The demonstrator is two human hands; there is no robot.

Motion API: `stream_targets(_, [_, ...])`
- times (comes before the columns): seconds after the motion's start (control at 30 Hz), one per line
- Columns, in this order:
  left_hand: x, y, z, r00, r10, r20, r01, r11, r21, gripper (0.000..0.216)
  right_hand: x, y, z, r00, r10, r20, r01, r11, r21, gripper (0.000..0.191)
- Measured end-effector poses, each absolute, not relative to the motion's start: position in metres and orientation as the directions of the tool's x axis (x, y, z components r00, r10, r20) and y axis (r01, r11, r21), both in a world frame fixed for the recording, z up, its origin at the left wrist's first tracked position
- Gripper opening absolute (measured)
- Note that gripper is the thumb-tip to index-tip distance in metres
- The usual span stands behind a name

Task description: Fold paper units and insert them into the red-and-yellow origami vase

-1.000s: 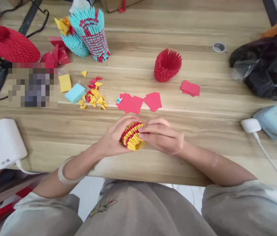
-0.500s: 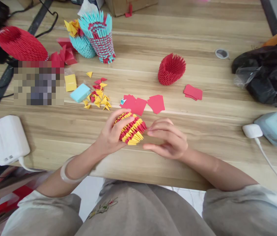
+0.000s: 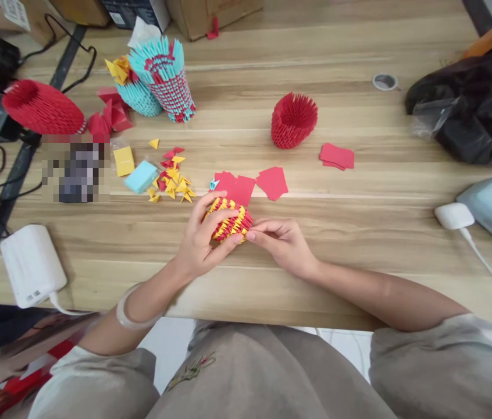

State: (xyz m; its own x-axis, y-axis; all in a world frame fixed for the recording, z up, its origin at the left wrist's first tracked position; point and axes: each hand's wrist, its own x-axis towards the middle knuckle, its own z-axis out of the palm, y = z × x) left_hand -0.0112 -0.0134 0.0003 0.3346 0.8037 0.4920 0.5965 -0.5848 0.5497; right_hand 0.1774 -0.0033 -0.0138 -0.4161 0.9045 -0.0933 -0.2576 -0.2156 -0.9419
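Near the front edge of the desk (image 3: 350, 221), a red-and-yellow paper piece (image 3: 229, 228) is positioned between both hands. Its body is rounded, formed of small folded units in alternating red and yellow bands; red points project at the right end. The left hand (image 3: 199, 238) is clamped around the body, fingers over the top, thumb below. The right hand (image 3: 287, 247) has thumb and forefinger pinched on the right edge. Just beyond lie red paper sheets (image 3: 243, 189) and, to their left, loose folded triangles (image 3: 171, 185). Farther back stands a red paper bowl (image 3: 293, 122). At the rear, a dark box (image 3: 139, 11) and a cardboard box (image 3: 211, 14) carry print too small to read.
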Motion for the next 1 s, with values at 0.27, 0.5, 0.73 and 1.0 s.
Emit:
stream_targets(0.27, [-0.0071,-0.0132,0.0006,0.350,0.783,0.514,0.625,-0.604,0.494,0.032,0.1756,-0.0067,-0.0111,-0.370,0.929,0.010,-0.167,-0.056,-0.984,0.019])
stream_targets(0.5, [-0.0053,-0.0129,-0.0008,0.340,0.767,0.544,0.650,-0.609,0.454,0.032,0.1726,-0.0043,-0.0125,-0.368,0.930,-0.011,-0.225,-0.100,-0.969,0.027])
stream_targets(0.73, [-0.0075,-0.0113,-0.0067,0.273,0.790,0.549,0.620,-0.581,0.528,0.029,0.1727,0.0003,-0.0115,-0.427,0.896,-0.121,-0.320,-0.275,-0.907,0.026])
stream_targets(1.0, [-0.0014,-0.0157,-0.0083,0.257,0.809,0.529,0.629,-0.555,0.544,0.029,0.1756,-0.0001,-0.0107,-0.382,0.924,-0.020,-0.174,-0.093,-0.980,0.028])
